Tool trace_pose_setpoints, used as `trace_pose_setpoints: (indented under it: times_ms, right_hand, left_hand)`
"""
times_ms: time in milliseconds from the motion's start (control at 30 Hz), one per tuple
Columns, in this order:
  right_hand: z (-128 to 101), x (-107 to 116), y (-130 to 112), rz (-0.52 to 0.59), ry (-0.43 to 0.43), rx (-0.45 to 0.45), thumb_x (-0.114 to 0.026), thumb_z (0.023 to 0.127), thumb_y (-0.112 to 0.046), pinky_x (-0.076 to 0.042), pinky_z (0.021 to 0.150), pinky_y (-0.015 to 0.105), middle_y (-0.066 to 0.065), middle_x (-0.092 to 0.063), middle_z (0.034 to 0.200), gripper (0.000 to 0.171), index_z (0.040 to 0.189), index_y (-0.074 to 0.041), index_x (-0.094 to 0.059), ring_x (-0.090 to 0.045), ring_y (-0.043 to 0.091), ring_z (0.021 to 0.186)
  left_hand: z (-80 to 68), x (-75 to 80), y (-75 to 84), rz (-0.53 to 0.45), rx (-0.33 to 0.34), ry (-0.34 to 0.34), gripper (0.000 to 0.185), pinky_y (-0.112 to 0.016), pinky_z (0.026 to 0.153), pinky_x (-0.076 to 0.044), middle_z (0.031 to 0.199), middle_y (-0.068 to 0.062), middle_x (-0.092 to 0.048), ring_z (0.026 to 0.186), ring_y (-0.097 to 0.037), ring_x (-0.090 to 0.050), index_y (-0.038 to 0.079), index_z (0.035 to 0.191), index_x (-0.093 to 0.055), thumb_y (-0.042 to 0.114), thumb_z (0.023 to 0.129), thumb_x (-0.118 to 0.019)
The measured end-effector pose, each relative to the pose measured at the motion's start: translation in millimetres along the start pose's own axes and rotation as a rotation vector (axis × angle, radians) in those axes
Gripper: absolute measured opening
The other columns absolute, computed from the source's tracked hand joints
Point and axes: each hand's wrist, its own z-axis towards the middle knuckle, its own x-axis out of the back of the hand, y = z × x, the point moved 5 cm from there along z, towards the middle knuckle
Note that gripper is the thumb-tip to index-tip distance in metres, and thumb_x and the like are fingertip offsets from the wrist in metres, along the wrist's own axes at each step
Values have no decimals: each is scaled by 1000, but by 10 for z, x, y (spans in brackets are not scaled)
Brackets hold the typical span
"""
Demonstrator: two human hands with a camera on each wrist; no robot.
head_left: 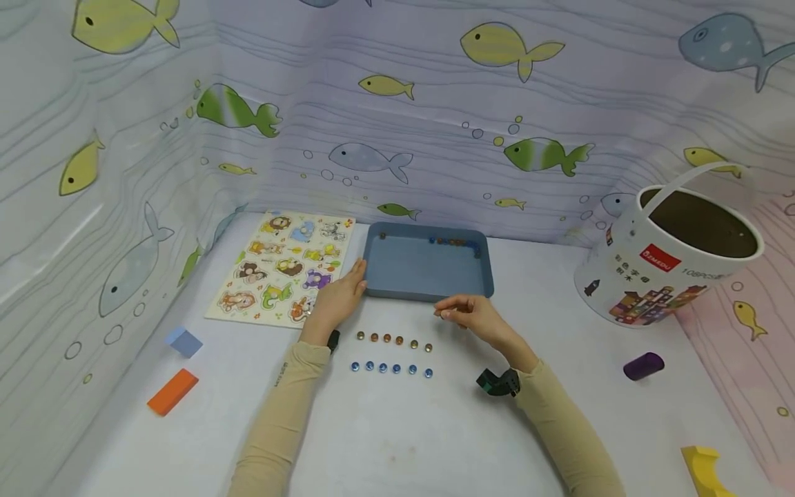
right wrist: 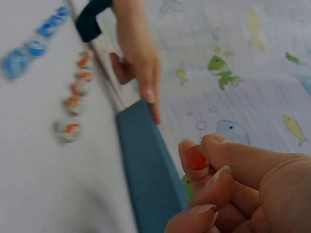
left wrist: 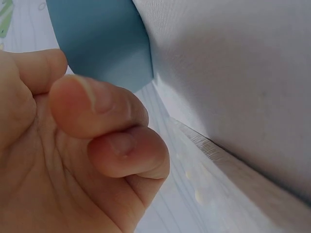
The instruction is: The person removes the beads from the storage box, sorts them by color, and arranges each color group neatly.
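Note:
My right hand point(head_left: 477, 318) is above the table near the front right corner of the blue-grey tray point(head_left: 422, 270). It pinches a red-orange glass marble point(right wrist: 196, 158) between thumb and fingertips. My left hand point(head_left: 337, 300) touches the tray's left side with its fingers stretched along it; in the left wrist view its fingertips point(left wrist: 77, 109) show close up beside the tray. Inside the tray, blue and orange marbles point(head_left: 457, 242) cluster at the back right, and one brown marble point(head_left: 382, 236) sits at the back left. In front lie a row of orange-brown marbles point(head_left: 387, 338) and a row of blue marbles point(head_left: 383, 368).
An animal puzzle board point(head_left: 286, 269) lies left of the tray. A blue block point(head_left: 184, 342) and an orange block point(head_left: 172, 392) rest at the left. To the right stand a white bucket point(head_left: 627, 276), a purple cylinder point(head_left: 644, 366) and a yellow arched block point(head_left: 704, 469).

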Motion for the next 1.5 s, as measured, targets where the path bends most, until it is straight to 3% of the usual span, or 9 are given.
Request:
trace_pose_setpoints:
  times_ms: [200, 367, 500, 600, 733, 900, 1067, 1233, 1500]
  right_hand:
    - [-180, -139, 247, 33, -49, -52, -63, 95, -16, -40, 51, 21, 14, -71, 108, 27, 116, -1, -68, -46, 10, 60]
    - [-207, -216, 350, 23, -71, -35, -63, 94, -12, -41, 48, 18, 16, -69, 90, 25, 113, 3, -67, -48, 7, 55]
    - [-217, -226, 354, 15, -83, -26, -62, 95, -13, -47, 49, 21, 17, -67, 85, 25, 113, 4, -66, -54, 9, 55]
    - [-266, -198, 344, -21, -93, -22, -63, 94, -15, -51, 56, 23, 16, -69, 96, 27, 116, 1, -66, -60, 12, 65]
    - [-391, -159, 345, -151, -130, 29, -72, 88, -19, -48, 63, 19, 7, -68, 105, 34, 120, -11, -65, -57, 9, 77]
    - [-512, -192, 342, -260, -175, 122, -79, 81, -18, -45, 61, 18, -1, -63, 91, 29, 108, -16, -67, -50, 5, 71]
    - [-412, -184, 359, -226, -85, 106, -78, 82, -15, -44, 57, 20, -1, -60, 77, 13, 92, -16, -70, -49, 7, 65]
    - [-254, -155, 351, -202, 13, 100, -79, 81, -15, -41, 56, 19, -1, -59, 76, 13, 91, -17, -70, -48, 9, 64]
    - [-168, -230, 322, -292, 7, 150, -79, 80, -14, -39, 53, 18, -4, -60, 75, 18, 94, -19, -70, -45, 6, 60]
  left_hand:
    - [12, -17, -11, 7, -6, 6, 54, -49, 108, -43, 161, -6, -22, 134, -36, -45, 9, 154, -21, 29, 106, -35]
    - [17, -17, -17, 12, -10, 12, 54, -50, 104, -46, 161, -5, -23, 132, -37, -48, 9, 154, -22, 30, 106, -35]
    - [14, -11, -7, 18, -17, 10, 54, -50, 101, -47, 160, -6, -23, 129, -38, -50, 8, 154, -22, 30, 106, -35]
    - [14, -13, 1, 18, -22, 15, 54, -50, 101, -48, 160, -6, -23, 128, -38, -52, 8, 154, -22, 29, 106, -35]
    - [20, -17, 8, 17, -26, 7, 54, -50, 101, -48, 160, -6, -23, 127, -39, -52, 9, 154, -21, 30, 106, -34]
    - [19, 0, -6, 14, -23, -2, 54, -50, 99, -49, 160, -5, -22, 125, -40, -54, 8, 154, -22, 30, 106, -34]
    - [0, -1, -24, 14, -12, -7, 54, -50, 101, -48, 161, -5, -21, 127, -40, -52, 10, 155, -20, 30, 107, -33]
    - [-5, -1, -28, 9, -10, -7, 54, -50, 106, -44, 161, -6, -21, 132, -38, -47, 10, 155, -20, 30, 107, -33]
    - [2, -9, -11, 3, -11, -4, 54, -50, 109, -41, 161, -5, -20, 136, -37, -44, 10, 154, -20, 31, 106, -33]
